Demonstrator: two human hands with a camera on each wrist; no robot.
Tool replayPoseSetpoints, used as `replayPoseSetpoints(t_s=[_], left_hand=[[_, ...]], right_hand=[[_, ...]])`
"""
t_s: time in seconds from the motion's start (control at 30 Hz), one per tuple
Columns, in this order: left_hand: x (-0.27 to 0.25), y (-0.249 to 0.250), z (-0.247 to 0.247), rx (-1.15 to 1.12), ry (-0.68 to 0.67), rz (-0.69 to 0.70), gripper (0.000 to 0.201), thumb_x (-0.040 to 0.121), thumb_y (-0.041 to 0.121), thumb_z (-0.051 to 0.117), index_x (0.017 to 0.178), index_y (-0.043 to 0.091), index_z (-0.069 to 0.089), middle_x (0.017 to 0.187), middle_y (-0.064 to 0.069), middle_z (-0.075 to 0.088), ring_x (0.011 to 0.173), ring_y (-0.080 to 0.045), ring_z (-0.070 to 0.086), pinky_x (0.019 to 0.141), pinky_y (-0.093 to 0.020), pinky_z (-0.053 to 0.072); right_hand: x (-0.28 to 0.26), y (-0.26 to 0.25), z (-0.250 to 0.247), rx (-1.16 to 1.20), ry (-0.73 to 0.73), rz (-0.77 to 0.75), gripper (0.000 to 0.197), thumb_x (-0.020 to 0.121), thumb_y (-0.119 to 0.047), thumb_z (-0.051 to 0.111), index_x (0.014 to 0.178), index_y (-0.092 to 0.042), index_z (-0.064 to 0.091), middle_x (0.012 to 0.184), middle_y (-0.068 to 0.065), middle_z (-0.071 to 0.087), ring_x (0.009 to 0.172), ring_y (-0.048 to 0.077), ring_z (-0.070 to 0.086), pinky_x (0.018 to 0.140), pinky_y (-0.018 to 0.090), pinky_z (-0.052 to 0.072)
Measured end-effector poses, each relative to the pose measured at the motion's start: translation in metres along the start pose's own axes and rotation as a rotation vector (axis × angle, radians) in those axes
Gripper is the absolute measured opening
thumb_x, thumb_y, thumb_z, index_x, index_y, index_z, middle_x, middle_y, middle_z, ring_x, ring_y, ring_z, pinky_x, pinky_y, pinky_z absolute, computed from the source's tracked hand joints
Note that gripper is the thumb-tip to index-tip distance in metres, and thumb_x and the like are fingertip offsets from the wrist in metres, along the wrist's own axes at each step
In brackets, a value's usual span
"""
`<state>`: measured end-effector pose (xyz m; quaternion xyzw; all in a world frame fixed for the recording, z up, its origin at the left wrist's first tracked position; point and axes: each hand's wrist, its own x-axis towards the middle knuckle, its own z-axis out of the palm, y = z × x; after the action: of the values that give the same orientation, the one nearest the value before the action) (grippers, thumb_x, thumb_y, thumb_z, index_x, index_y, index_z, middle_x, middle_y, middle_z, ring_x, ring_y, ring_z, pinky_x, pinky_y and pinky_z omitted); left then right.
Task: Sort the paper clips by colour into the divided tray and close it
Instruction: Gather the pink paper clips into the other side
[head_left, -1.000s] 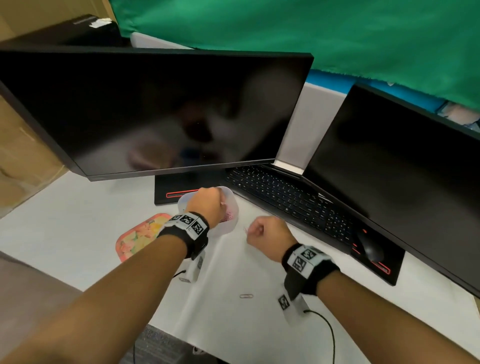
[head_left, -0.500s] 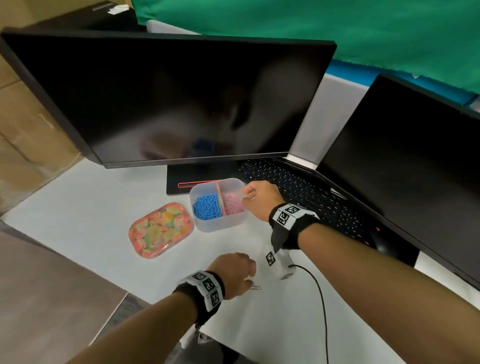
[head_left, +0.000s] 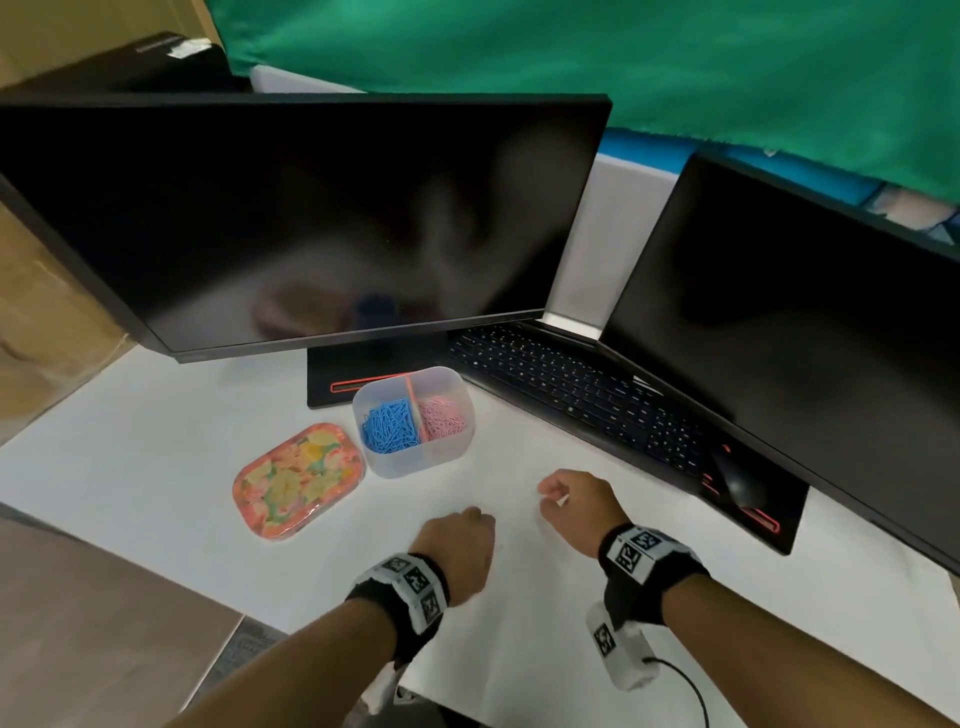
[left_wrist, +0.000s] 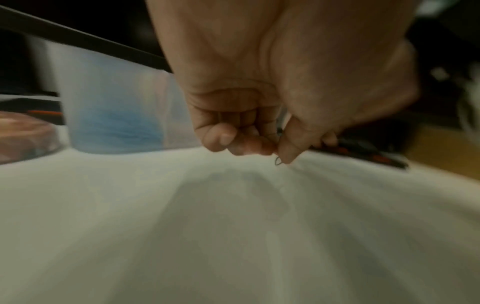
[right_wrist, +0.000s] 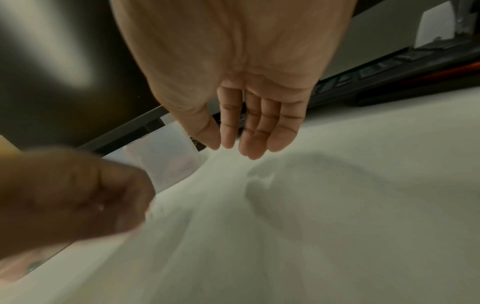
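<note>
Left hand (head_left: 460, 551) curled low over the white tabletop (head_left: 156, 467), thumb and fingertips (left_wrist: 288, 153) pinching a thin wire paper clip (left_wrist: 278, 161), its loop showing just below the thumb in the left wrist view; colour too blurred to tell. Right hand (head_left: 576, 506) hovering just beside the left, toward the keyboard, fingers (right_wrist: 262, 131) straight and relaxed in the right wrist view, holding nothing that can be seen.

Ahead of both hands, well apart from them: translucent rectangular plastic divided tray (head_left: 415, 465), uncovered, standing on the tabletop. Blue paper clips (head_left: 389, 428) heaped in its left compartment, pink paper clips (head_left: 441, 422) in its right, an orange-pink divider between. Just left of the tray, flat on the tabletop: rounded rectangular lid with a pink, yellow and green floral pattern (head_left: 298, 480), near the tray wall; touching or not cannot be told.

Behind the tray: black keyboard (head_left: 561, 384) with a black mouse (head_left: 740, 480) at its right end, both on a black mat with red edging. Above, two dark monitors: large one on the left (head_left: 311, 218), a second on the right (head_left: 805, 322). Green cloth (head_left: 571, 52) hanging behind.
</note>
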<state>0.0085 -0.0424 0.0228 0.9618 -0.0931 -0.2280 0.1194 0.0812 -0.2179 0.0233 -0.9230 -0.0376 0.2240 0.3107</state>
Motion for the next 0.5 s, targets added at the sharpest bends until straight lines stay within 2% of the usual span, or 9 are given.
replayPoseSetpoints(t_s=[0.1,0.17,0.27,0.4,0.43,0.5], left_hand=[[0.004,-0.014,-0.036,-0.204,0.284,-0.102,0.018,0.093,0.021,0.040,0.099,0.015,0.056,0.101,-0.006,0.060,0.085,-0.025,0.061,0.078,-0.041,0.053],[0.014,-0.025,-0.064,-0.250,0.431,-0.175,0.019,0.096,0.023,0.041,0.100,0.014,0.057,0.101,-0.005,0.061,0.085,-0.023,0.061,0.077,-0.037,0.053],[0.036,-0.039,-0.094,-0.166,0.455,-0.275,0.025,0.098,0.022,0.039,0.111,0.011,0.058,0.109,-0.007,0.061,0.095,-0.026,0.063,0.074,-0.034,0.049],[0.050,-0.049,-0.105,-0.028,0.346,-0.327,0.025,0.093,0.020,0.052,0.115,0.010,0.060,0.111,-0.009,0.065,0.099,-0.026,0.063,0.082,-0.035,0.053],[0.048,-0.053,-0.106,-0.039,0.378,-0.333,0.026,0.092,0.021,0.053,0.115,0.012,0.060,0.110,-0.007,0.064,0.099,-0.025,0.063,0.082,-0.035,0.053],[0.037,-0.065,-0.105,-0.141,0.562,-0.336,0.024,0.091,0.022,0.051,0.112,0.015,0.061,0.106,-0.004,0.060,0.096,-0.024,0.060,0.082,-0.036,0.053]], right_hand=[[-0.002,0.008,0.007,0.018,-0.012,0.007,0.016,0.083,-0.016,0.060,0.096,-0.019,0.068,0.093,-0.004,0.067,0.086,0.010,0.060,0.077,0.015,0.041],[-0.002,0.008,0.011,0.027,-0.027,0.011,0.016,0.083,-0.016,0.059,0.095,-0.021,0.067,0.093,-0.005,0.067,0.086,0.010,0.059,0.075,0.014,0.040],[0.000,0.002,0.013,0.041,-0.032,-0.006,0.016,0.083,-0.015,0.059,0.096,-0.021,0.067,0.095,-0.004,0.067,0.086,0.010,0.060,0.075,0.014,0.041],[0.002,-0.009,0.013,0.044,-0.029,-0.046,0.019,0.084,-0.013,0.059,0.100,-0.017,0.068,0.096,-0.005,0.067,0.087,0.009,0.058,0.078,0.014,0.040],[0.003,-0.010,0.013,0.051,-0.023,-0.051,0.019,0.084,-0.013,0.059,0.100,-0.018,0.068,0.096,-0.006,0.067,0.086,0.009,0.058,0.078,0.014,0.040],[0.006,-0.012,0.012,0.063,-0.014,-0.056,0.019,0.084,-0.013,0.059,0.100,-0.019,0.068,0.093,-0.008,0.065,0.083,0.006,0.057,0.074,0.012,0.039]])
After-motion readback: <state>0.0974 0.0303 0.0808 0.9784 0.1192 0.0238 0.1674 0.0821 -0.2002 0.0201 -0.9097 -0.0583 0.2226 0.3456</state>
